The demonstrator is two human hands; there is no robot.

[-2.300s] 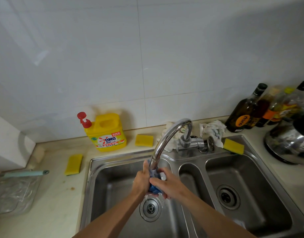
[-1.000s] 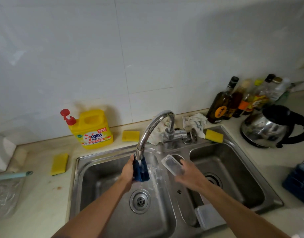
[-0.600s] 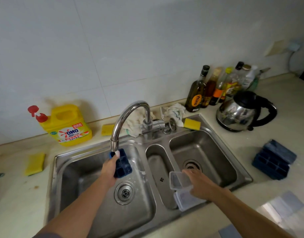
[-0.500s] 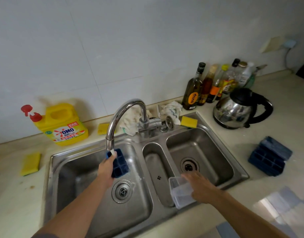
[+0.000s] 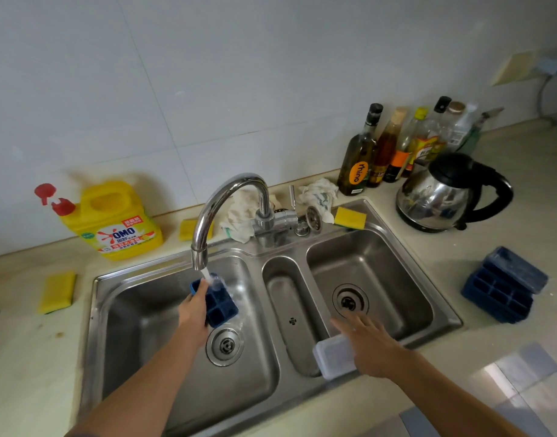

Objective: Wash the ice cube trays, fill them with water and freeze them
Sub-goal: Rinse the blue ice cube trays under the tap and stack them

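Left of my silver sink (image 5: 378,269), a yellow jug (image 5: 119,219) with red pump (image 5: 55,200); right of it, dark blue ice trays (image 5: 504,285) and a black-and-chrome kettle (image 5: 444,193).

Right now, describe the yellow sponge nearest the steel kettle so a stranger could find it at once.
Find the stainless steel double sink. On its back rim, behind the right basin, lies a rectangular yellow sponge, between a crumpled white cloth and the steel kettle with a black handle. Unlike the other yellow sponges, it lies right of the chrome tap.
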